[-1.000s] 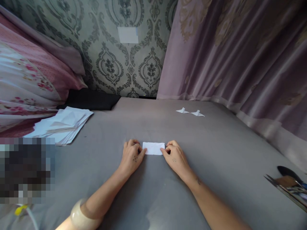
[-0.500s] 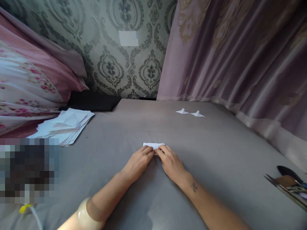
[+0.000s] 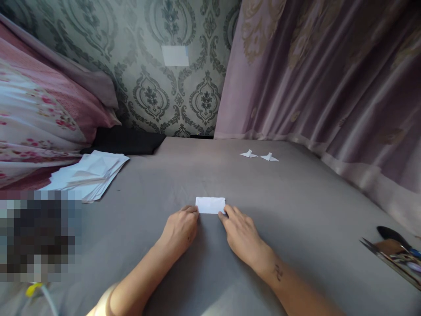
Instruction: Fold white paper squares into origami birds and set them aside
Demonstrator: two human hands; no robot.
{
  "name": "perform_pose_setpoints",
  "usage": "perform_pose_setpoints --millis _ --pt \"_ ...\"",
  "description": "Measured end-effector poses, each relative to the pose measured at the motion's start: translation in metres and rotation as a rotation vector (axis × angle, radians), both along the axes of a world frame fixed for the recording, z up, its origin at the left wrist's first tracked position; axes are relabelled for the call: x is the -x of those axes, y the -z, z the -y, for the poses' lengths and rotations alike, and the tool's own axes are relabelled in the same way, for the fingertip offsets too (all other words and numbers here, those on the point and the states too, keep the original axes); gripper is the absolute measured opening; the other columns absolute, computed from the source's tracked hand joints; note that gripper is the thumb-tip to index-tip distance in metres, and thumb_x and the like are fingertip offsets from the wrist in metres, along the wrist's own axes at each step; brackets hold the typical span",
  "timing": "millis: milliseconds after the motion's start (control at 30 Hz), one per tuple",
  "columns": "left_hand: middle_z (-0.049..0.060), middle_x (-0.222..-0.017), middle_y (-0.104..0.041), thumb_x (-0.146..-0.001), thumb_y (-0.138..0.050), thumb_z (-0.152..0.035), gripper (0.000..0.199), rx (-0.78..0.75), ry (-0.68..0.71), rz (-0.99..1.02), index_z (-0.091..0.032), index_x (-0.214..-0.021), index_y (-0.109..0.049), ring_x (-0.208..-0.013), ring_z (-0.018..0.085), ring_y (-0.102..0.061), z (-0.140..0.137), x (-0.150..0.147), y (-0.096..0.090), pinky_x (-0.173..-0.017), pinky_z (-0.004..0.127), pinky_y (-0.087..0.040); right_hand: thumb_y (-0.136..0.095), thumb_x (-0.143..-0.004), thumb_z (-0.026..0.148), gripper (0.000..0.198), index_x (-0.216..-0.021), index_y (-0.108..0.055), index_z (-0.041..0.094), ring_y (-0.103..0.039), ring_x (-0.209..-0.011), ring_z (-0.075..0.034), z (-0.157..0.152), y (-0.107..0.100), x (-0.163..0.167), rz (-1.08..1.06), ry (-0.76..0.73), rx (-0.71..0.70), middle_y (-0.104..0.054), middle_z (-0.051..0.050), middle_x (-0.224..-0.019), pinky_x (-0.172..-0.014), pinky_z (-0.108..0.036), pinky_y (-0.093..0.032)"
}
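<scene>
1. the small white rectangle of folded paper (image 3: pixel 210 205) lies flat in front of me, its long side running left to right, between my two hands.
2. my left hand (image 3: pixel 183 224) is at its left end, fingers bunched close together and their tips touching that edge; i cannot tell whether they pinch it.
3. my right hand (image 3: pixel 241 232) is at the other end, thumb by the lower right corner and forefinger on the right edge, a slight gap between them; i cannot tell how firm that hold is.
4. under it all spreads a smooth grey cloth surface (image 3: pixel 296 206).
5. farther off, to the right, two small pointed white folded-paper shapes (image 3: pixel 269 157) sit just beside each other.
6. to the left is a loose, fanned stack of white paper sheets (image 3: pixel 88 173), near a flat black item (image 3: pixel 128 140).
7. at the far right edge lie dark-bladed metal tools (image 3: pixel 391 259).
</scene>
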State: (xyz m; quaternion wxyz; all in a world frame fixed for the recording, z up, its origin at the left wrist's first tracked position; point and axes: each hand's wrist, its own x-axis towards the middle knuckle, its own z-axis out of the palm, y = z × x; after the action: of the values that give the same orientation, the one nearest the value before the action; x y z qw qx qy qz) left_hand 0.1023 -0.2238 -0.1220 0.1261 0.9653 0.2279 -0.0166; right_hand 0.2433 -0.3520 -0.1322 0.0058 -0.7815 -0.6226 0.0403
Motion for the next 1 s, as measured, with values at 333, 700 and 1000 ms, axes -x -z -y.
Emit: perform_pose_setpoints --millis 333,700,1000 --pt "0.011 -0.101 -0.062 -0.084 -0.047 -0.018 0.013 -0.141 -0.11 0.254 -0.016 -0.091 -0.058 -0.093 0.025 -0.058 -0.008 -0.007 0.026 -0.08 0.037 -0.051 -0.039 -0.087 0.006 0.025 -0.101 -0.057 0.016 -0.057 -0.098 -0.021 -0.005 -0.005 -0.021 -0.13 0.099 -0.071 -0.058 -0.01 -0.105 -0.081 -0.032 -0.045" --pt "0.012 -0.113 -0.064 -0.089 -0.051 -0.036 0.031 -0.019 0.032 0.431 -0.018 -0.114 -0.059 -0.102 0.026 -0.057 -0.021 -0.03 0.046 -0.09 0.041 -0.045 -0.039 -0.093 0.018 0.026 -0.109 -0.059 0.023 -0.063 -0.084 -0.015 -0.018 0.017 -0.032 -0.244 0.064 -0.357 -0.052 -0.007 -0.127 -0.077 -0.03 -0.048" --pt "0.007 -0.078 -0.069 -0.08 -0.061 -0.049 0.038 1.252 -0.443 0.788 -0.012 -0.087 -0.067 -0.071 0.018 -0.062 -0.01 -0.03 0.026 -0.066 0.028 -0.047 -0.051 -0.086 0.043 0.04 -0.116 -0.05 0.016 -0.066 -0.078 -0.017 -0.03 0.018 -0.032 -0.996 0.333 -0.664 -0.068 -0.009 -0.093 -0.066 -0.028 -0.051"
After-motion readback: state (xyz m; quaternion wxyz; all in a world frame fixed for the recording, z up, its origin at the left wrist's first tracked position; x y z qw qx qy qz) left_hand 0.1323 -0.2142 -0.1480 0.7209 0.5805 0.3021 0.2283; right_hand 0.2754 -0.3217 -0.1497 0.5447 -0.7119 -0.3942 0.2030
